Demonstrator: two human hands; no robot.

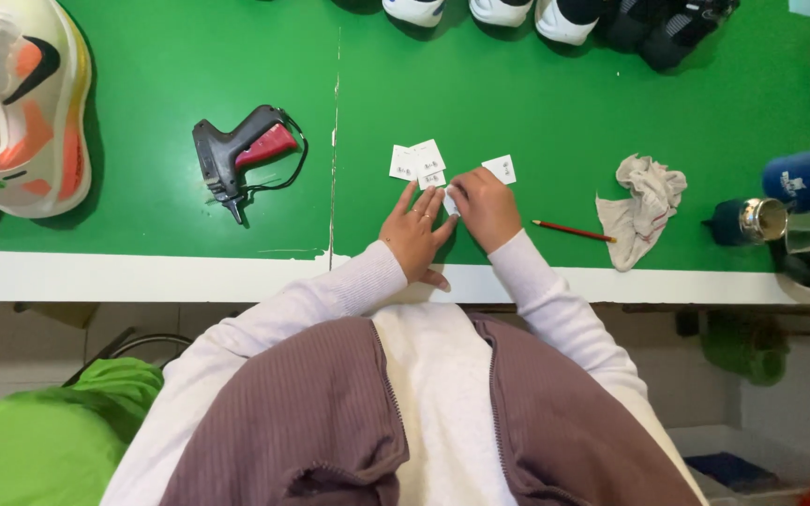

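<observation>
Both hands meet just past the white front edge (142,276) of the green table (555,112), with open green surface to either side. Left hand (414,234) lies flat, fingers spread, fingertips touching a small white paper slip (449,203); right hand (486,208) pinches that same slip. 3 overlapping slips (416,161) lie just beyond, and 1 more slip (501,169) sits beside the right hand. A red pencil (574,230) and crumpled rag (644,208) lie to the right, a glue gun (234,155) well to the left, a white and orange shoe (16,103) at the far left.
</observation>
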